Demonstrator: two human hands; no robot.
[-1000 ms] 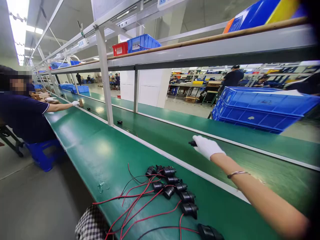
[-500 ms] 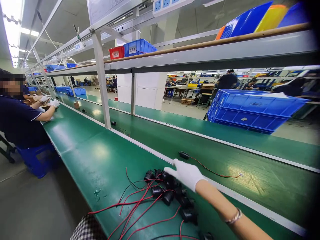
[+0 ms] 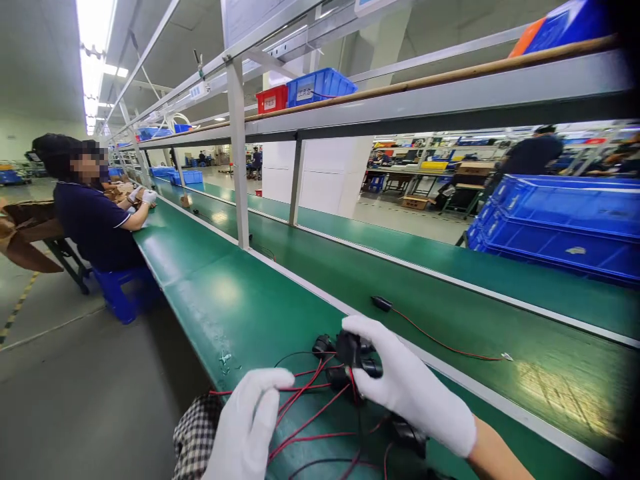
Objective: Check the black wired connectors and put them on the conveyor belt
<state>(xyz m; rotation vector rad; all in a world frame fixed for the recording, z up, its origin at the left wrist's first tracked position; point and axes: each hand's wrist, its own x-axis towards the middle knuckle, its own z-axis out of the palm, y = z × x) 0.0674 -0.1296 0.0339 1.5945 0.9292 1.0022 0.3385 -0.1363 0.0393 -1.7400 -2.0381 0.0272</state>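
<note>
My right hand [image 3: 407, 383], in a white glove, grips a black round part [image 3: 349, 348] between thumb and fingers. Red and black wires hang from that part. Beneath and around it lies a pile of similar black parts [image 3: 407, 433], partly hidden by the hand. Their red wires [image 3: 313, 410] fan out leftward over the green bench top [image 3: 220, 287]. My left hand [image 3: 250, 413], also gloved, is over the near edge beside the wires, fingers slightly bent and apart, with nothing visible in it.
Beyond a pale rail, a black part [image 3: 381, 303] with a red wire lies on the green belt [image 3: 450, 307]. A metal post [image 3: 239, 153] holds up a shelf with red [image 3: 273, 100] and blue bins [image 3: 320, 87]. A co-worker [image 3: 95, 207] sits at the left.
My right hand has closed on a black part from the pile. My left hand has come into view at the bottom. The view has turned left.
</note>
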